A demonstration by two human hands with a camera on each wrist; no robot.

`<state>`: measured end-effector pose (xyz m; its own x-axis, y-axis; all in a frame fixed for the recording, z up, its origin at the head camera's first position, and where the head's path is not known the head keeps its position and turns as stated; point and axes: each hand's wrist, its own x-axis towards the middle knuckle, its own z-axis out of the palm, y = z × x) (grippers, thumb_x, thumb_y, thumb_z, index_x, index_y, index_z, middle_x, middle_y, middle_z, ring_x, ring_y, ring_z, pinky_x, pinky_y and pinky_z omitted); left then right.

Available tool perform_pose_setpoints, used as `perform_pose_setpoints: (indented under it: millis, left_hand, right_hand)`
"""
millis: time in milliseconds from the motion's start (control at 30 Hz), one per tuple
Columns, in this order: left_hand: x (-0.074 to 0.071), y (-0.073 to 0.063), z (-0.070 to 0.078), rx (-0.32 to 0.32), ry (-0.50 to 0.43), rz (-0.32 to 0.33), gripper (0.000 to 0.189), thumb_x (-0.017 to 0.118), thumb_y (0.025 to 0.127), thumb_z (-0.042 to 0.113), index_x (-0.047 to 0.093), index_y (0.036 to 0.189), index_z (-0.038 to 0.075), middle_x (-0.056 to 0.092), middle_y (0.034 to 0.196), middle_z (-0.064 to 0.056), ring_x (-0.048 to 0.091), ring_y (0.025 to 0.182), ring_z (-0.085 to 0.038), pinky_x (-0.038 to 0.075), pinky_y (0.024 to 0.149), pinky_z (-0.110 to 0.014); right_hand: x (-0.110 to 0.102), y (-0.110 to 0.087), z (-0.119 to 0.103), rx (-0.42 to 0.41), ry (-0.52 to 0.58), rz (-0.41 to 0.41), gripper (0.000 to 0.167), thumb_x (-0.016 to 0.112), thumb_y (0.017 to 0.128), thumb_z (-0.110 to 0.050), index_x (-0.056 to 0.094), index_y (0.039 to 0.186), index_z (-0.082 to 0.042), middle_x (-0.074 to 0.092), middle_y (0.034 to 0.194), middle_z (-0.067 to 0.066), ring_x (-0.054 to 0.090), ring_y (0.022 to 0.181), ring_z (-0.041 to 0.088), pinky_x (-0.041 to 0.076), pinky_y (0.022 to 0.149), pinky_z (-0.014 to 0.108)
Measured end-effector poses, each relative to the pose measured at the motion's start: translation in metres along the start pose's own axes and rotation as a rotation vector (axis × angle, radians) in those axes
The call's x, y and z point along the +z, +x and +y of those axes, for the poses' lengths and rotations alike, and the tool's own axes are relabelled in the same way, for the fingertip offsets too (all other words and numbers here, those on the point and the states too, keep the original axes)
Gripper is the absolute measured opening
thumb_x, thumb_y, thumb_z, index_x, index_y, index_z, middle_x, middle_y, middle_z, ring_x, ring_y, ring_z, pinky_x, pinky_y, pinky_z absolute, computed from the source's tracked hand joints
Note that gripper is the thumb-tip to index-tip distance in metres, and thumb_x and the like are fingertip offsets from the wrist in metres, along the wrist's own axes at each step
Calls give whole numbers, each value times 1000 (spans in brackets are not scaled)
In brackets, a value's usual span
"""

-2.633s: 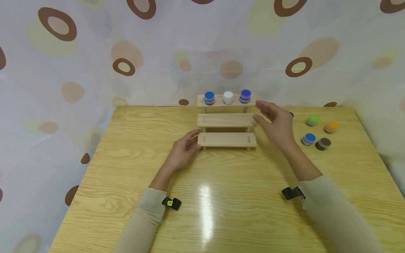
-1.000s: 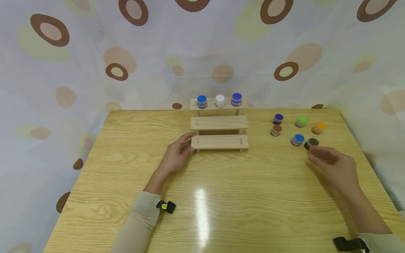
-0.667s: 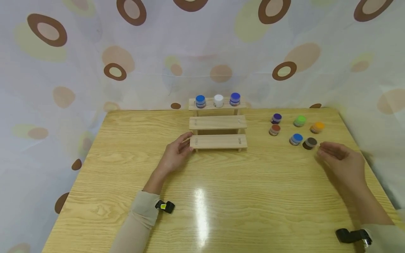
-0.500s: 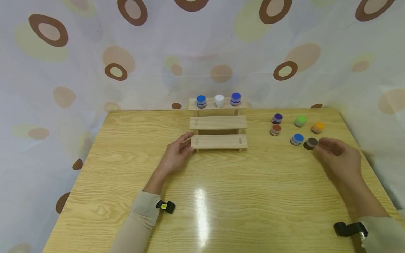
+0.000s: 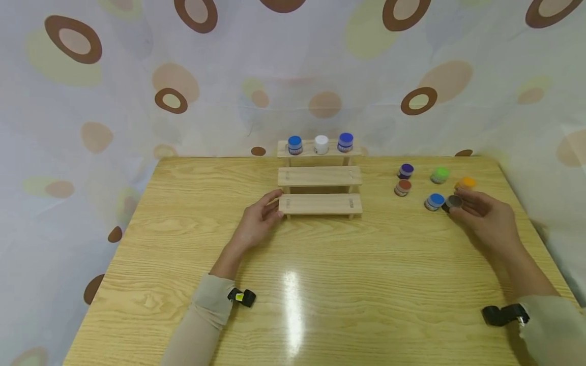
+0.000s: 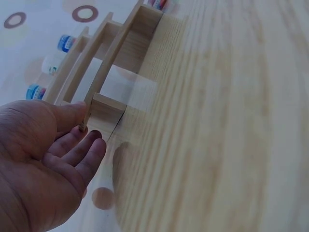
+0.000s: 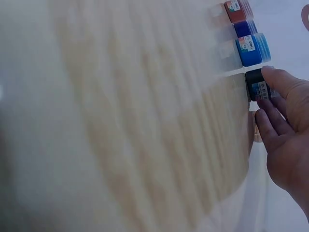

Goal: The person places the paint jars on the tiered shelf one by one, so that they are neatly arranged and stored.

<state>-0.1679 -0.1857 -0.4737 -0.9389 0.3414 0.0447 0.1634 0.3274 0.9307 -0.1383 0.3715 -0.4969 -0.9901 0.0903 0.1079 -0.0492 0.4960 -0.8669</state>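
In the head view a three-tier wooden display stand (image 5: 320, 204) stands near the back of the table. My left hand (image 5: 257, 222) grips the left end of its lowest step; the left wrist view has the thumb at the step's edge and fingers (image 6: 91, 159) curled below. At the right, my right hand (image 5: 492, 221) holds a black paint jar (image 5: 453, 203), thumb on one side and fingers on the other. The right wrist view shows this black jar (image 7: 258, 84) upright at the table surface, partly behind the thumb.
On the top step sit a blue jar (image 5: 295, 145), a white jar (image 5: 321, 145) and a violet-blue jar (image 5: 345, 142). Near the right hand stand blue (image 5: 434, 202), red-brown (image 5: 403, 187), purple (image 5: 405, 171), green (image 5: 440, 175) and orange (image 5: 466, 183) jars. A patterned cloth (image 5: 293, 76) hangs behind.
My right hand has gone from beside the stand to the jars at the right, and now its fingers close around the black jar. The left hand stays at the stand.
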Motion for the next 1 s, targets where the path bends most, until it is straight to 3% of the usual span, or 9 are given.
perform_pose_setpoints:
  millis: [167,400,600,767,1000]
  left_hand:
    - [1,1,1,3,-11,-2,59,62,106,0,43,161,7,43,165,-12,48,148,-30,49,115,-34]
    - [1,0,3,9,-18,0,59,62,106,0,42,161,7,43,165,-13,47,148,-31,48,116,-37]
    - [1,0,1,-6,-4,-2,60,63,105,0,43,161,9,43,165,-11,48,148,-29,50,114,-33]
    - [0,-1,1,-7,-4,-6,60,62,106,2,42,162,10,42,166,-10,47,149,-27,49,114,-30]
    - [0,-1,1,-5,-7,-6,59,63,106,2,43,161,9,43,165,-11,48,148,-29,49,115,-31]
  right_hand:
    - [0,2,-3,-33,-51,2,48,77,98,-11,63,143,2,65,122,-26,61,107,-17,50,87,0]
    - [0,-10,-6,-8,-142,58,49,83,95,-21,68,138,-2,65,109,-31,62,96,-17,49,80,-1]
    - [9,-31,-15,133,-52,44,57,84,94,-29,65,142,-6,68,115,-23,63,101,-10,51,81,1]
    - [24,-45,-28,113,-2,51,52,85,94,-25,67,138,-4,71,118,-13,66,104,-6,54,83,4]
    - [45,-57,-47,34,-58,0,48,84,94,-24,68,135,-4,73,118,-10,65,106,-10,53,84,3]
